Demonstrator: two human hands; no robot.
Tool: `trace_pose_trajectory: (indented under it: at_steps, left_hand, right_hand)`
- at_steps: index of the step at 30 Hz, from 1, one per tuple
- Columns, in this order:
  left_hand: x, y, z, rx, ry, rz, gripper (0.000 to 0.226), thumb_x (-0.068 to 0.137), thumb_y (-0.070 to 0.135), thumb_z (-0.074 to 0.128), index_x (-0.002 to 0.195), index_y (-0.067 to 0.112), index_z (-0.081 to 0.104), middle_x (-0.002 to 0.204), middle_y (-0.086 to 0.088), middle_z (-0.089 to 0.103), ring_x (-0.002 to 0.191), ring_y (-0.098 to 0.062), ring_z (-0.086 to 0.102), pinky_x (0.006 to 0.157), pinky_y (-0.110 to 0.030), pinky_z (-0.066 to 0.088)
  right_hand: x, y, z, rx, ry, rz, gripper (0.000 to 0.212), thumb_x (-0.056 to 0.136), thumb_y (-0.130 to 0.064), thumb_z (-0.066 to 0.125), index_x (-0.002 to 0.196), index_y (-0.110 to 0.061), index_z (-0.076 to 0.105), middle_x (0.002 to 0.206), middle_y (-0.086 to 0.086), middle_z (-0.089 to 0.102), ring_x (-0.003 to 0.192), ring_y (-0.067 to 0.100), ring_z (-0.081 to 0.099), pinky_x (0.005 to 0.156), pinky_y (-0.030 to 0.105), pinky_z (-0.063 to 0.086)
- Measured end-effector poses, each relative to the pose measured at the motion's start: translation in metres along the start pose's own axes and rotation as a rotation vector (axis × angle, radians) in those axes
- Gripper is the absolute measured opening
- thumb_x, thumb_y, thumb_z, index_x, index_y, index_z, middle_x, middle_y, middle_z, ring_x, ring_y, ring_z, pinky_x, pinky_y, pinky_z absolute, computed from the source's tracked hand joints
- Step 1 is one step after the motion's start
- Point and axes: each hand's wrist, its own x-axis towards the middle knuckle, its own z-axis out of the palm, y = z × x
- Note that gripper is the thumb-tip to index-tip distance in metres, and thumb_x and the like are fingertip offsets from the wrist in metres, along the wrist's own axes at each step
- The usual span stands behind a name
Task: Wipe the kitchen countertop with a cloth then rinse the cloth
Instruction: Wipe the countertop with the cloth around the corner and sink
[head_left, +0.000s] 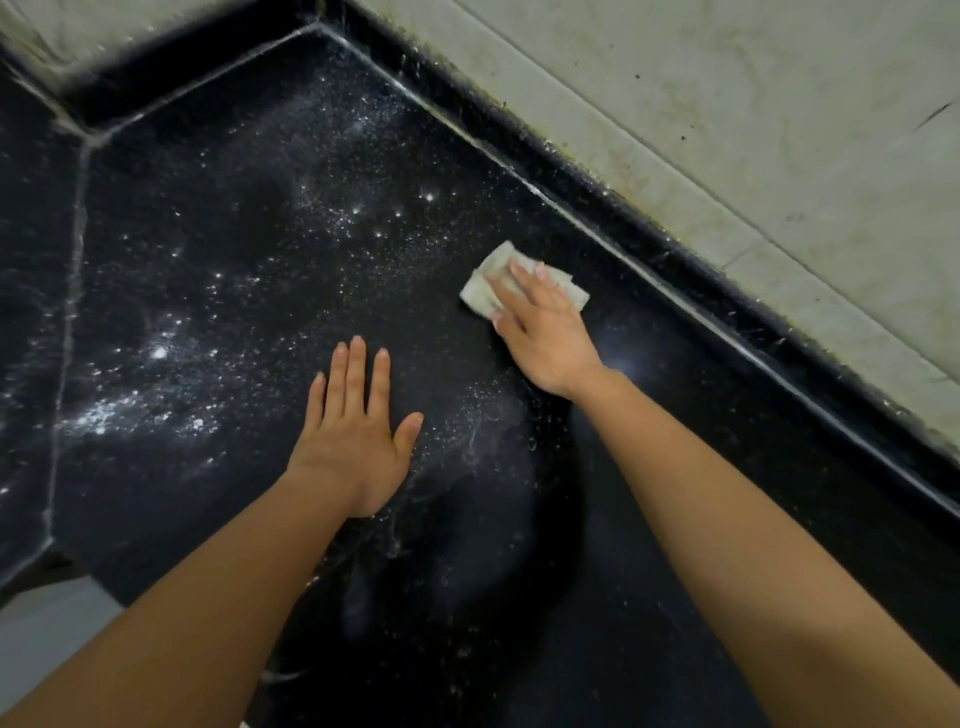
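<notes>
Wiping stage judged to be in progress, rinse not yet begun. One cloth (485, 292), pale and folded, is seen lying flat on the dark counter (701, 400), just short of the raised back ledge (649, 247). The right hand (545, 332) is laid on top of the cloth with the fingers straight; the grip is released, so the cloth is pressed down rather than grasped. The left hand (353, 436) is set palm-down on the counter, farther from the ledge than the cloth, grip likewise released and nothing held. White specks (156, 353) are scattered over the counter away from the ledge, thickest at the far side from the cloth; a thinner trail is noted near the left hand. Risks, as judged: since the cloth is only pressed, it could slide out from under the fingers or unfold on a fast stroke. A stroke directed toward the ledge could pack the specks into the joint at its foot, where they would be hard to lift. The left palm, resting close to the thin trail, could smear it or carry it onward. A loaded cloth could streak the surface rather than clean it. Count: one cloth, two hands, one counter, one ledge, one tiled wall (779, 130) behind it. The specks are too many to count. No tap or sink is in view.
</notes>
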Motion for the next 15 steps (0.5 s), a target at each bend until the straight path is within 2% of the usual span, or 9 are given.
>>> trace_pose_trajectory:
  at_steps: [2, 4, 7, 9, 12, 15]
  left_hand:
    - [-0.001, 0.0, -0.001, 0.007, -0.009, 0.0, 0.068, 0.095, 0.052, -0.001, 0.136, 0.013, -0.038, 0.139, -0.007, -0.049, 0.132, -0.021, -0.042, 0.114, -0.039, -0.02]
    - [-0.001, 0.001, -0.001, 0.007, -0.018, 0.0, 0.068, 0.095, 0.052, -0.001, 0.137, 0.013, -0.037, 0.139, -0.007, -0.049, 0.129, -0.02, -0.044, 0.113, -0.039, -0.02]
    - [-0.001, 0.0, 0.0, 0.005, -0.009, 0.009, 0.068, 0.095, 0.052, 0.0, 0.136, 0.013, -0.038, 0.139, -0.007, -0.049, 0.128, -0.019, -0.044, 0.114, -0.039, -0.02]
    - [0.0, 0.0, 0.001, 0.005, -0.001, 0.013, 0.068, 0.096, 0.052, 0.001, 0.136, 0.013, -0.038, 0.139, -0.007, -0.049, 0.128, -0.019, -0.044, 0.114, -0.039, -0.02]
    - [0.0, 0.0, 0.002, 0.0, 0.003, 0.009, 0.067, 0.096, 0.052, 0.001, 0.136, 0.014, -0.038, 0.139, -0.007, -0.049, 0.128, -0.019, -0.044, 0.113, -0.039, -0.02]
    - [0.0, 0.0, 0.001, 0.002, 0.009, 0.007, 0.067, 0.096, 0.051, 0.001, 0.136, 0.014, -0.038, 0.14, -0.008, -0.049, 0.129, -0.019, -0.044, 0.113, -0.039, -0.021]
  right_hand:
    - [-0.018, 0.015, -0.002, -0.022, 0.001, 0.008, 0.048, 0.102, -0.036, 0.032, 0.149, -0.028, 0.026, 0.159, 0.0, 0.014, 0.147, 0.02, 0.002, 0.119, 0.033, -0.001]
    - [-0.033, 0.042, -0.011, -0.068, 0.064, 0.17, 0.049, 0.103, -0.038, 0.027, 0.15, -0.027, 0.023, 0.159, 0.002, 0.014, 0.147, 0.021, 0.006, 0.118, 0.031, -0.001]
    - [-0.053, 0.083, -0.023, -0.089, 0.126, 0.484, 0.051, 0.103, -0.04, 0.02, 0.152, -0.025, 0.016, 0.161, 0.003, 0.006, 0.147, 0.022, 0.001, 0.119, 0.034, -0.002]
    - [-0.052, 0.085, -0.023, -0.047, 0.14, 0.571, 0.052, 0.103, -0.04, 0.019, 0.152, -0.025, 0.015, 0.161, 0.004, 0.003, 0.147, 0.022, -0.003, 0.119, 0.036, -0.004]
    - [-0.042, 0.053, -0.012, -0.018, 0.141, 0.581, 0.052, 0.103, -0.037, 0.02, 0.152, -0.025, 0.01, 0.16, 0.007, 0.002, 0.147, 0.026, -0.002, 0.117, 0.035, -0.004]
    - [-0.05, 0.01, 0.011, -0.053, 0.13, 0.356, 0.052, 0.103, -0.036, 0.025, 0.152, -0.026, 0.013, 0.16, 0.008, 0.008, 0.147, 0.027, 0.001, 0.117, 0.035, -0.002]
